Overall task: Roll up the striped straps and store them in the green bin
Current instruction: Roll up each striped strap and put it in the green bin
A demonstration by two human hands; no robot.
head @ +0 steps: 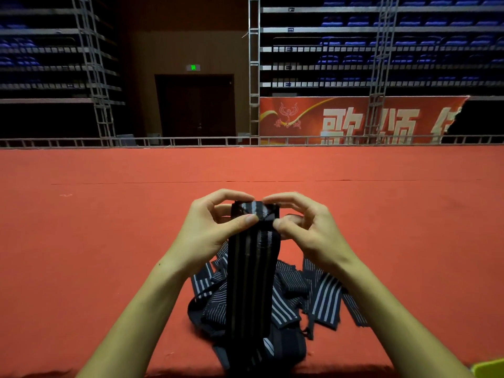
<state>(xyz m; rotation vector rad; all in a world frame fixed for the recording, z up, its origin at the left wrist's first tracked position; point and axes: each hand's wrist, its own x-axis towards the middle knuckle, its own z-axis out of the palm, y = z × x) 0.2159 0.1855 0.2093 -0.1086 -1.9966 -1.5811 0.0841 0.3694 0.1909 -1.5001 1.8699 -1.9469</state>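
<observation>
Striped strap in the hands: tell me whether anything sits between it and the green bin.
Nothing visible does. Both the left hand and right hand pinch the top of the striped strap above the pile of straps. Only a green-yellow corner shows at lower right, possibly the bin; the red carpet toward it looks bare.

The held strap point(252, 268) is black with thin pale lengthwise stripes; the strap pile point(300, 293) is navy-black with white stripes — some fine, some broad. The carpet point(109, 214) is red-orange, the banner point(354, 120) red with white characters, and the seats point(409, 42) blue.
</observation>
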